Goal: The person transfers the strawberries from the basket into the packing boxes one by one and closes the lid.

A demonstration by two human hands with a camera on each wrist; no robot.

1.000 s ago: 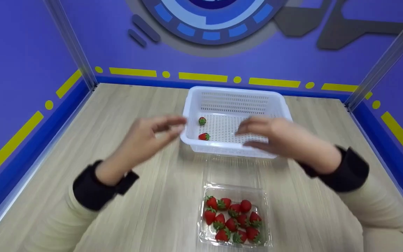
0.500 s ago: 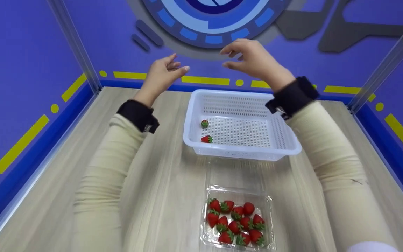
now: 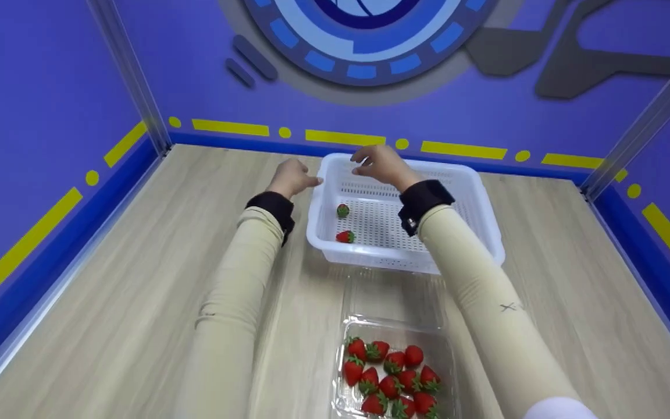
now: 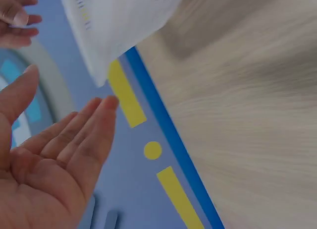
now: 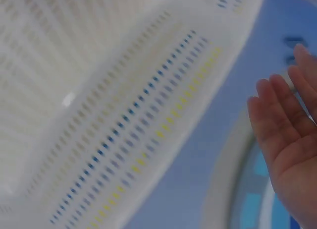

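Observation:
A white perforated basket (image 3: pixel 407 250) stands toward the back of the table, with one strawberry (image 3: pixel 342 210) and another strawberry (image 3: pixel 345 236) on its floor at the left. My left hand (image 3: pixel 293 177) is beside the basket's back left corner; in the left wrist view its fingers (image 4: pixel 94 135) are straight and hold nothing. Over the basket's back part hovers my right hand (image 3: pixel 382 165), its fingers (image 5: pixel 282 115) extended and without anything in them in the right wrist view. Nearer the front, a clear plastic clamshell (image 3: pixel 342 401) lies with its lid (image 3: pixel 393 297) folded back, several strawberries (image 3: pixel 390 386) inside.
The wooden table (image 3: pixel 224 192) is bounded by blue panels with yellow marks (image 3: pixel 230 127). Metal posts (image 3: pixel 131 75) rise at the back corners. The clamshell's lid reaches close to the basket's front wall.
Both hands first rose from around the basket to in front of the back panel. Since then they have come down to the basket's back side. The strawberries stay where they were.

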